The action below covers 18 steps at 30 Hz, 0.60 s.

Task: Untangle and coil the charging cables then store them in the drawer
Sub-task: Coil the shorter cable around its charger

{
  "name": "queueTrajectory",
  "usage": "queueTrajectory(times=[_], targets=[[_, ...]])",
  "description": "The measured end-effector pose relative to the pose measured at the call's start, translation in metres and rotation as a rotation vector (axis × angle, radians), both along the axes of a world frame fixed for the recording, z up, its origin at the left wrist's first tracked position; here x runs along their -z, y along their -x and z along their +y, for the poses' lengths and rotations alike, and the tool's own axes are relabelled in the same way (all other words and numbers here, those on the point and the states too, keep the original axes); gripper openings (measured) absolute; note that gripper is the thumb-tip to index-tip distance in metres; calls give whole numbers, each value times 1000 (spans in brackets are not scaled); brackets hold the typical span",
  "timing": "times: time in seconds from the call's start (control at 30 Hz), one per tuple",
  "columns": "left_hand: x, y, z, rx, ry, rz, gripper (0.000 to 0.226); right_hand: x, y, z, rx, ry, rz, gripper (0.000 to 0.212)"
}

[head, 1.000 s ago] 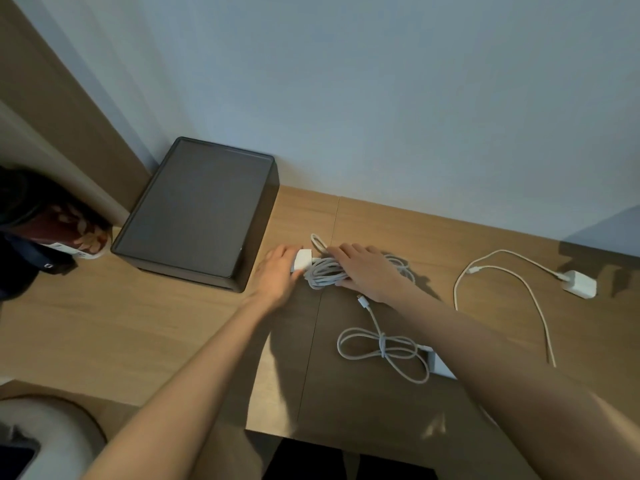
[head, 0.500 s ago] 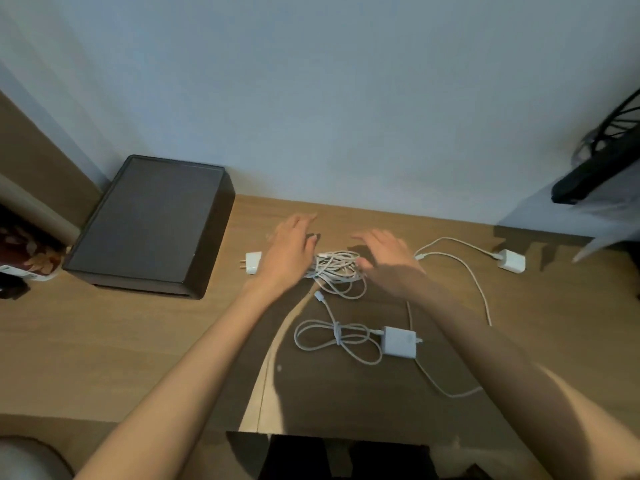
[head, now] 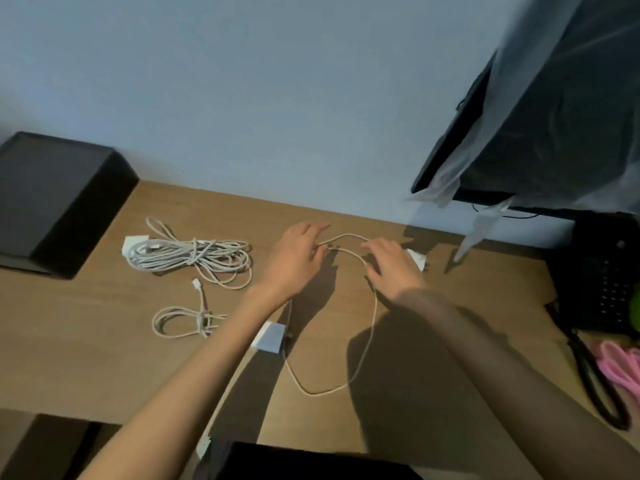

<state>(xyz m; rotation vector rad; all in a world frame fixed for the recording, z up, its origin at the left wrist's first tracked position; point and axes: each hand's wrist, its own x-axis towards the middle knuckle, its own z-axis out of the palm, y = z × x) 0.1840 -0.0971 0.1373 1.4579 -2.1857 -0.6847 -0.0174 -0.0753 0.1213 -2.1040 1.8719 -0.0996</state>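
Loose cable: lies on the worktop toward its back edge, right of centre; long axis runs from the back edge toward the front edge, looping near the front and returning to a white charger.
Left hand: fingers pinch the far end of the loose cable.
Right hand: fingers curled over the same cable at the back; a second white charger shows just beyond it. Whether it grips the cable cannot be told.
Big bundle: loosely coiled, long axis parallel to the back edge, left of the hands, well apart from them.
Small coil: tied at its middle, nearer the front edge, plug end pointing to the back.
Change from earlier frame: both hands have left the big bundle and moved right to the loose cable.
Black box: at the back left corner, closed; contents not visible.
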Motion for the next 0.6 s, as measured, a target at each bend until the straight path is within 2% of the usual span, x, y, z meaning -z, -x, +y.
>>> queueTrajectory(times=[0.3,0.5,0.6], targets=[[35,106,26,-38,-79,-8,40,44,90,17,-20,17,-93,55],[80,136,6,-36,24,-14,45,90,107,1,52,150,-77,53],[108,140,-9,-45,84,-96,51,112,106,-9,84,239,-98,50]])
